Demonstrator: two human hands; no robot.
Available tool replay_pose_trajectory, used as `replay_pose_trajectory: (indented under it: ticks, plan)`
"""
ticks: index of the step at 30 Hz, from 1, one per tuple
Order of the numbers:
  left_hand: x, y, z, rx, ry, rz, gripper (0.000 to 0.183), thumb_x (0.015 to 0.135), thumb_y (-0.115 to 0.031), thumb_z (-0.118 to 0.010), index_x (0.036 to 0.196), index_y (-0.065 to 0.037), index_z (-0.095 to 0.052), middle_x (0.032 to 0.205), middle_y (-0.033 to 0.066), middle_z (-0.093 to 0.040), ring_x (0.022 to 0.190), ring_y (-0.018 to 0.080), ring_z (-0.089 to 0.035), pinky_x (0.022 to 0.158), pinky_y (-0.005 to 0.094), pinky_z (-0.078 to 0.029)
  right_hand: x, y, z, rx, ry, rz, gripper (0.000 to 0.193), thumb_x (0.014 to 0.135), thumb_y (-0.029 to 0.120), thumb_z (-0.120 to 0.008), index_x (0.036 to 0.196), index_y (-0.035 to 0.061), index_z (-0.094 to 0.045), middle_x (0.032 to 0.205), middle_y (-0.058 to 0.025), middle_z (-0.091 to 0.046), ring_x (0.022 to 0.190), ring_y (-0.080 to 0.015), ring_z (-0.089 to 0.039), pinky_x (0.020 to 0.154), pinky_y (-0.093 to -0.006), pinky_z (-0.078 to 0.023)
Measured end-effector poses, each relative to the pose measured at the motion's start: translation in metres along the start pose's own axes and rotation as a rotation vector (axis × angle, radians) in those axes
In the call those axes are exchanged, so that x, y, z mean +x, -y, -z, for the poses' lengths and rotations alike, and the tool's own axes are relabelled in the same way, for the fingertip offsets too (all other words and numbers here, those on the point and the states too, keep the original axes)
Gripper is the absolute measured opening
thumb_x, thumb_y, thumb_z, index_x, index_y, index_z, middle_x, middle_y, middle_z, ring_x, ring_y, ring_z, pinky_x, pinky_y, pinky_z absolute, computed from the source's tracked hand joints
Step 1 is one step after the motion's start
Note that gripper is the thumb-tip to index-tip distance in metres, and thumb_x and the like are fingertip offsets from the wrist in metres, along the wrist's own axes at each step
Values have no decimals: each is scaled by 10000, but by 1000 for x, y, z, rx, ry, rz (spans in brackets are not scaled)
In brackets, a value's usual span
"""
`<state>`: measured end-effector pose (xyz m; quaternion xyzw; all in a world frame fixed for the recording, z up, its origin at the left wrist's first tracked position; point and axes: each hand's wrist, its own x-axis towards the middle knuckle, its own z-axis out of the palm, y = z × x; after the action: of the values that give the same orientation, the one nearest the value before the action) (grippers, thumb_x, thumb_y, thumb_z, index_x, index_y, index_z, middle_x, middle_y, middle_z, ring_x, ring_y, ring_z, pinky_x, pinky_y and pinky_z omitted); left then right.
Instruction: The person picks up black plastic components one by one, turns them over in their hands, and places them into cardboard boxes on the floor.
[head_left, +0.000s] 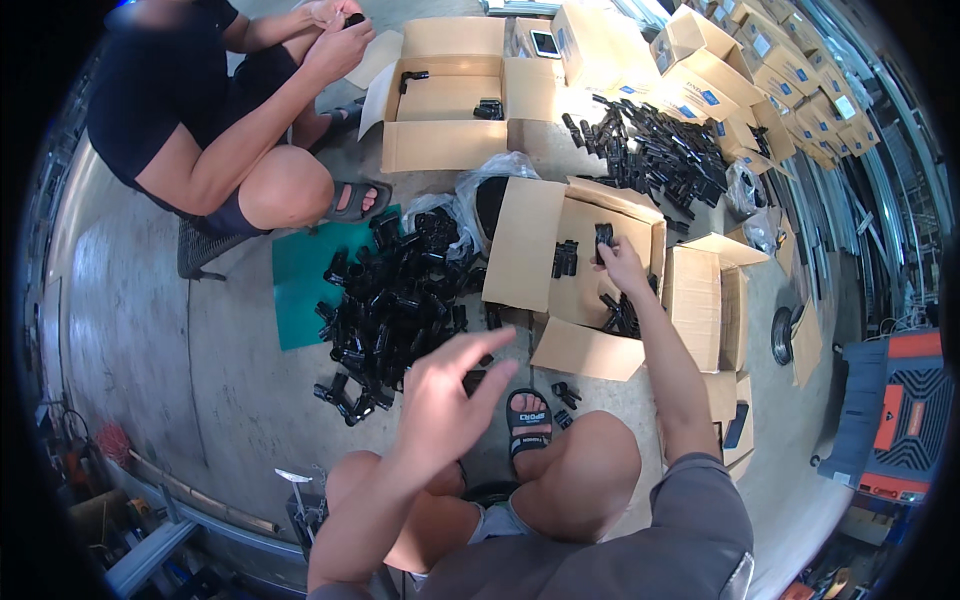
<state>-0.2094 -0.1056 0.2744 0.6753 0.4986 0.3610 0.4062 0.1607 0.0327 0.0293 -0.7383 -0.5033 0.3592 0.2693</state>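
My right hand [622,264] reaches into an open cardboard box [575,215] and grips a black tube-shaped fitting [604,236] by its end. Inside that box, a small group of black fittings [565,258] lies to the left of the hand, and more black fittings [622,315] are nearer me. My left hand [450,400] is raised with its fingers apart and nothing in it. Behind and beyond it, a heap of loose black fittings [385,300] spreads over a green sheet [300,285] and the floor.
Another person [190,110] sits at the far left, holding a small black piece. Beyond the heap stands an open box [440,145] with a few fittings. A second pile of black parts [655,150] lies at the back right, near stacked cartons [790,60]. A grey-red case [895,420] stands right.
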Motion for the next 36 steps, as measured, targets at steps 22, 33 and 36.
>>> replay_pose_trajectory:
  ticks: [22,33,36]
  plan:
    - [19,23,11,-826,-363,286,201,886,-83,-749,1013,-35,-601,924,66,-689,786,75,-624,619,217,-504,-237,267,-36,681,477,35,318,964,139,-645,1200,20,-468,1065,-122,-614,949,-161,-637,805,-300,-557]
    - [14,24,17,-908,-254,337,223,886,-21,-720,878,-79,-504,766,-23,-569,710,40,-529,657,215,-460,-246,257,-39,267,134,380,382,898,179,-727,1191,-44,-620,880,-156,-695,763,-163,-673,716,-292,-540]
    - [7,18,30,-983,-65,399,217,872,12,-714,961,-58,-529,931,24,-627,860,71,-575,804,237,-482,-249,259,-38,321,156,364,366,914,154,-706,1211,-40,-615,936,-138,-701,826,-149,-674,743,-277,-538]
